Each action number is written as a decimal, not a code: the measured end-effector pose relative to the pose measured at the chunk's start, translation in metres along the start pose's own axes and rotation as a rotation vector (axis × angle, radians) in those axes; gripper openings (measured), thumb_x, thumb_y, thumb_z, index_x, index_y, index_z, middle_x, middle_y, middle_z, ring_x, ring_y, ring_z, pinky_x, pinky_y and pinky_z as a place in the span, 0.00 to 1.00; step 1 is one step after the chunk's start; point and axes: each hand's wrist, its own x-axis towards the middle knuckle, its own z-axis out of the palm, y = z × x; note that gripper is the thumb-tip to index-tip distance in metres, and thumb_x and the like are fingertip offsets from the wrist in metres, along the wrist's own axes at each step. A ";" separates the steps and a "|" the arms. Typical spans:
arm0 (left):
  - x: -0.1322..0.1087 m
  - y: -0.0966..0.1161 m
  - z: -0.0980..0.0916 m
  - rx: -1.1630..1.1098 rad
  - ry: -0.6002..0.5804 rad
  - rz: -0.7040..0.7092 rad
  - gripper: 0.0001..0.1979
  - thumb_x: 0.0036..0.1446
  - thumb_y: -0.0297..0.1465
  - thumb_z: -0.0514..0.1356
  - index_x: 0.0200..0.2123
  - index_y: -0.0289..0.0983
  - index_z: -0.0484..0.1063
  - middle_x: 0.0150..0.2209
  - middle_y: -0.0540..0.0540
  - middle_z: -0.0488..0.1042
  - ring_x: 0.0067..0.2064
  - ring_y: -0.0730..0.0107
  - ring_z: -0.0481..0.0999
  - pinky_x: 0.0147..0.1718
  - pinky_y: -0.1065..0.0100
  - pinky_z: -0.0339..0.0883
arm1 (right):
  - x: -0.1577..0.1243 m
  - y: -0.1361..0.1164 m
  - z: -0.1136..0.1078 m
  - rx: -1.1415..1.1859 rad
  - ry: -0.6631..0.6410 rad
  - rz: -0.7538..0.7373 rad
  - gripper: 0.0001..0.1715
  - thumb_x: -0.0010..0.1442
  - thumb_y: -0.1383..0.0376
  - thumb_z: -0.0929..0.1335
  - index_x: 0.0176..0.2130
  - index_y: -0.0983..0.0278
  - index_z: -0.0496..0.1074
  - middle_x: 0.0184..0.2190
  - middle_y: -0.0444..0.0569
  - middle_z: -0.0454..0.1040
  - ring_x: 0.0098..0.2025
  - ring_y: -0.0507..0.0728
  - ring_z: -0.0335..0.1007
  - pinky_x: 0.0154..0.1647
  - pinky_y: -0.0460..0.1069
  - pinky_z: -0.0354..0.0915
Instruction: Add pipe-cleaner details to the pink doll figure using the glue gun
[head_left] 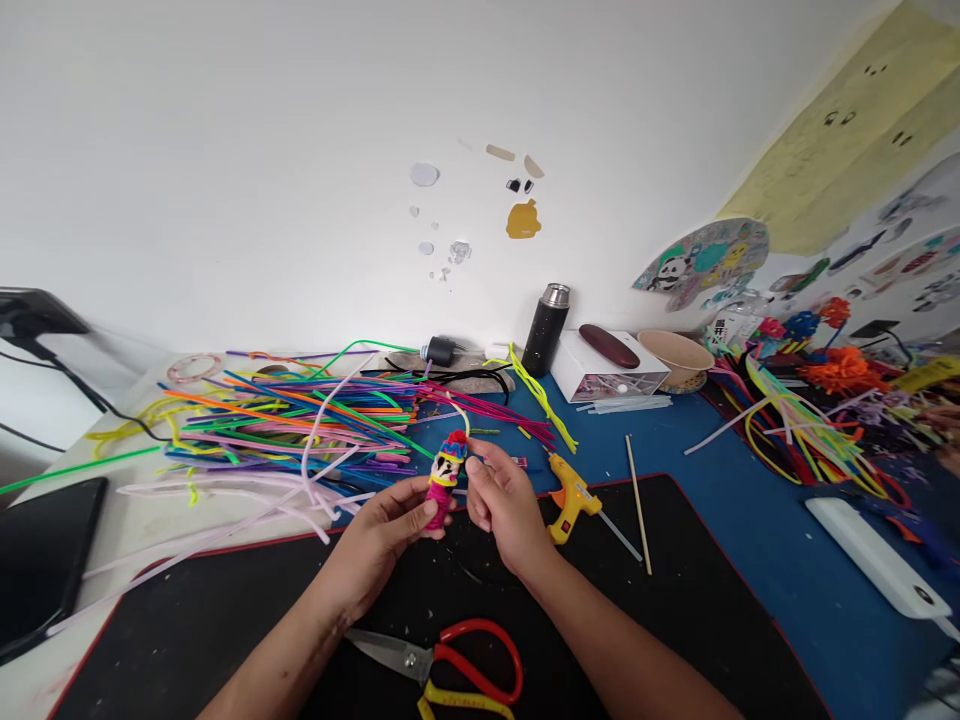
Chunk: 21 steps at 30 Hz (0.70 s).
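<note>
My left hand [390,530] is closed round the lower part of a small pipe-cleaner doll [442,475], held upright above the black mat. The doll has a magenta body, a yellow band, a pale face with black marks, and a blue and red top. My right hand [502,500] is pinched at the doll's right side, by its head. What lies between those fingertips is hidden. A thin cream pipe cleaner [459,408] curves up from beside the doll's top. Red-and-yellow-handled scissors [442,660] lie below my hands.
A yellow glue gun [571,498] and a wooden stick [639,505] lie to the right. Many coloured pipe cleaners [300,420] are heaped at the left. Behind stand a black flask [546,330] and a white box [607,368]. A white device [874,555] lies far right.
</note>
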 end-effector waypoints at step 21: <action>0.003 0.003 0.000 -0.245 -0.013 -0.046 0.15 0.53 0.27 0.75 0.44 0.31 0.83 0.38 0.40 0.85 0.40 0.62 0.85 0.40 0.70 0.81 | -0.007 0.004 0.004 -0.026 0.020 0.088 0.32 0.59 0.45 0.75 0.49 0.67 0.76 0.14 0.32 0.56 0.16 0.46 0.46 0.17 0.43 0.45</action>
